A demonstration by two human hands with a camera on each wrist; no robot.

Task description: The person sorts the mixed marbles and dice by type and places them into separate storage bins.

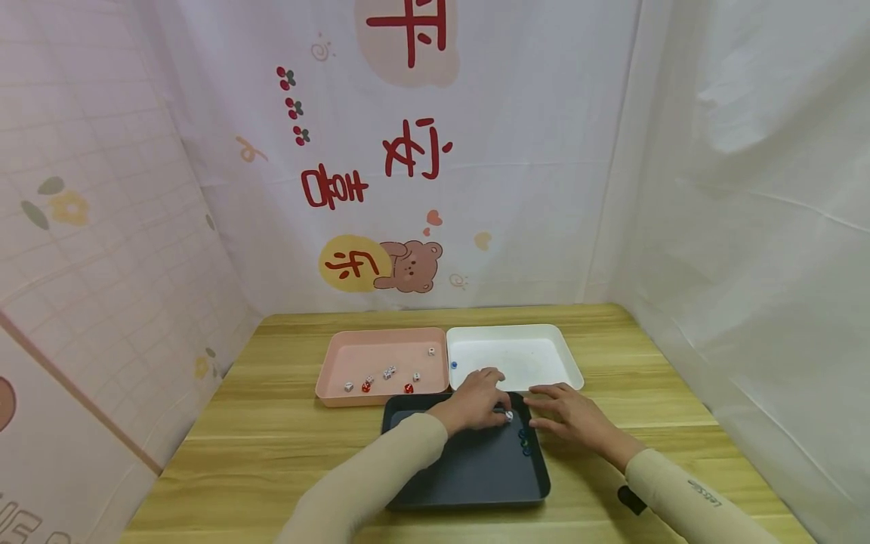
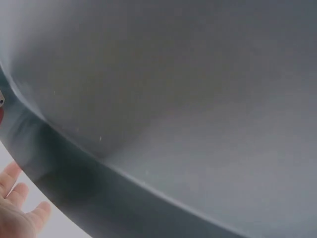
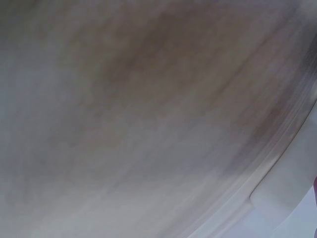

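Observation:
Over the dark tray [image 1: 469, 476], my left hand [image 1: 473, 400] pinches a white die [image 1: 509, 416] between thumb and finger. That die [image 2: 1, 99] shows at the very edge of the left wrist view, against a fingertip. My right hand [image 1: 571, 415] rests at the tray's right rim, fingers spread and relaxed, holding nothing. It also appears low in the left wrist view, as a palm with loose fingers [image 2: 17, 193]. Several small dark blue pieces [image 1: 525, 443] lie along the tray's right inner side; their kind is too small to tell.
Behind on the left, a pink tray [image 1: 381, 340] holds several white dice [image 1: 349, 386] and two red dice [image 1: 366, 387]. Beside it a white tray [image 1: 567, 366] contains a small blue piece [image 1: 454, 365]. All stand on a wooden table [image 1: 251, 423], with white curtains behind and beside.

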